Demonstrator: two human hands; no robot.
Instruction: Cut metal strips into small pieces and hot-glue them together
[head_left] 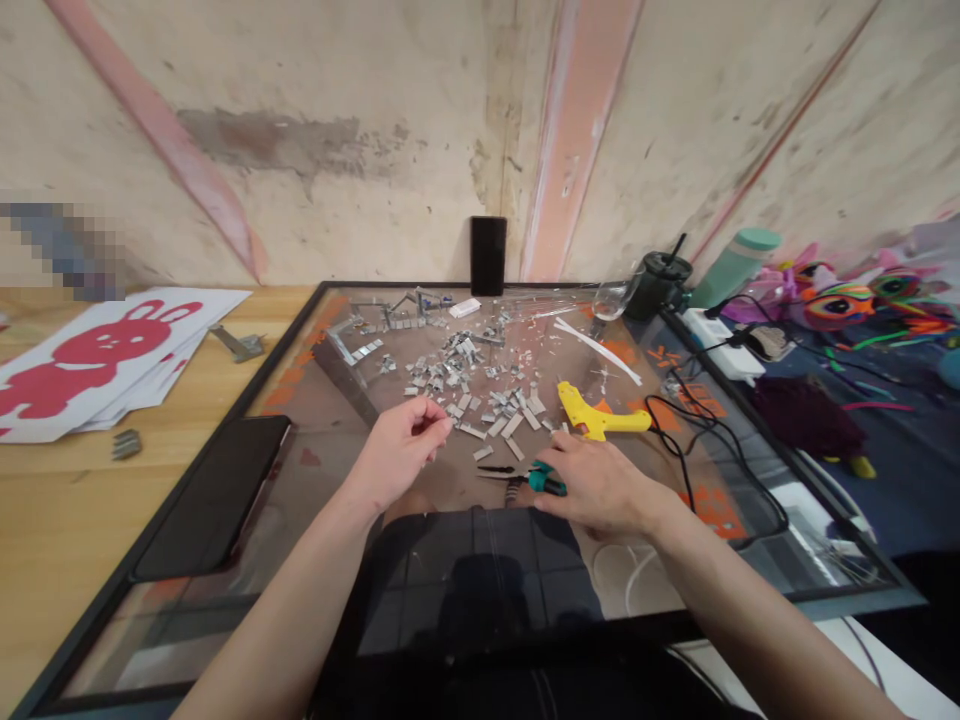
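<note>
My right hand (600, 482) is closed around the teal handles of needle-nose pliers (547, 480), whose dark jaws point left and look slightly parted. Just left of it, my left hand (405, 445) is held with thumb and fingertips pinched together; whatever is between them, if anything, is too small to make out. Beyond both hands, many small grey metal-like pieces (510, 425) lie scattered over the glass tabletop (315, 520), with a denser heap (442, 370) farther back. A yellow hot glue gun (604, 412) lies close behind my right hand.
A black phone (217, 495) lies at left, another dark phone (488, 256) leans on the wall. Black cables (720, 450) run right toward a white power strip (724, 345). A dark cup (656, 285) and green bottle (735, 268) stand back right. Bunny-printed papers (112, 360) lie left.
</note>
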